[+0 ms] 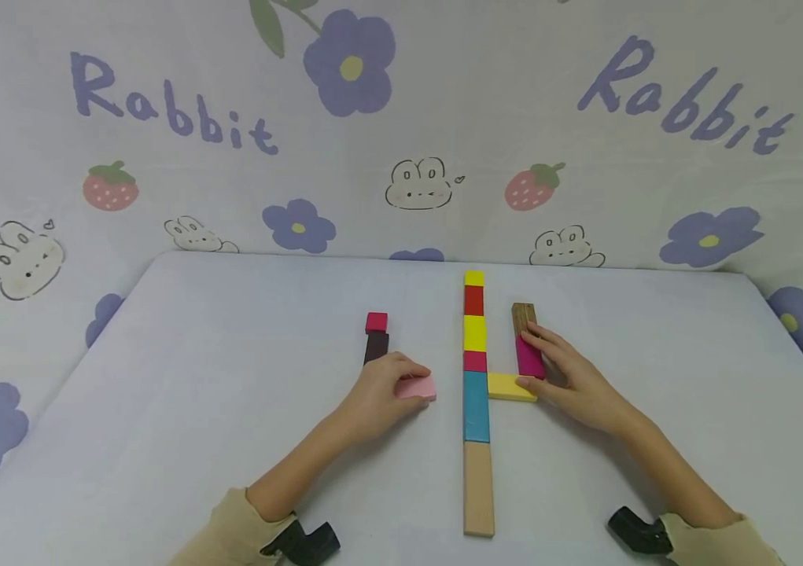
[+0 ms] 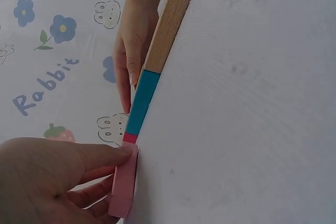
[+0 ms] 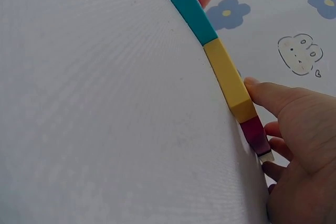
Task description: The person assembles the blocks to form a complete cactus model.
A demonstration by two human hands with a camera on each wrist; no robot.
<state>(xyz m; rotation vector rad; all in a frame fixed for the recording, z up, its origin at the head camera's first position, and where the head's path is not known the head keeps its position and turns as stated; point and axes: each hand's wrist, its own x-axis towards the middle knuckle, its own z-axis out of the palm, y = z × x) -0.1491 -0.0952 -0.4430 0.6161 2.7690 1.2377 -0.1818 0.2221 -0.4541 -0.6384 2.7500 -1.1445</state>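
Observation:
My left hand (image 1: 377,397) pinches a pink block (image 1: 415,387) between thumb and fingers, left of a long column of flat-laid blocks. Just beyond that hand lie a dark brown block (image 1: 376,347) and a small red block (image 1: 376,322), end to end. My right hand (image 1: 576,387) is on the column's other side, fingers extended. Its thumb touches the right end of a yellow block (image 1: 503,386) that juts sideways from the column's blue block (image 1: 476,406). Its other fingers lie along a magenta block (image 1: 530,358) and a brown wood-grain block (image 1: 524,314) beyond it.
Nearest me, the column starts with a plain wooden block (image 1: 479,487). Past the blue one come a small magenta-red block (image 1: 475,361), a yellow block (image 1: 474,333), a red block (image 1: 473,300) and a small yellow block (image 1: 474,277). A white cloth covers the table (image 1: 231,330).

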